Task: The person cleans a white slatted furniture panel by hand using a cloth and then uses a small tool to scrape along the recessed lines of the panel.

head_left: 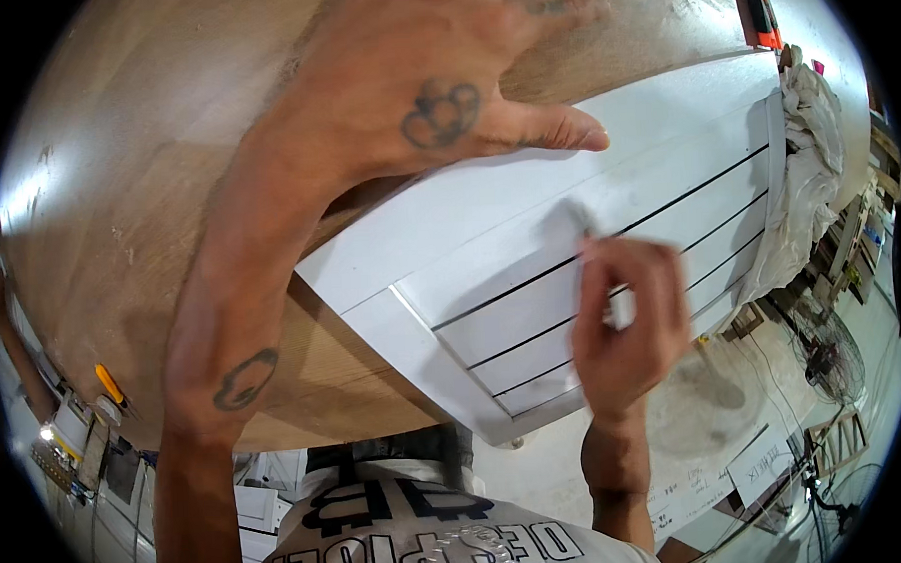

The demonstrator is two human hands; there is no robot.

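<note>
I find the white panel (521, 314) on the wooden surface (305, 386), long axis running lower left to upper right, directly beneath the nearer right hand (641, 349), fingers curled, contents indeterminable, while the left hand (434, 93) spreads open, apparently unladen, thumb over its far edge.

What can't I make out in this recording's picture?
In the head view:
Whether the right hand holds anything: motion blur.
Some fingers of the left hand: cut off by the upper edge.
Far end of the orange-and-black tool: same edge.
Underside of the white panel: its face hides it.
</note>
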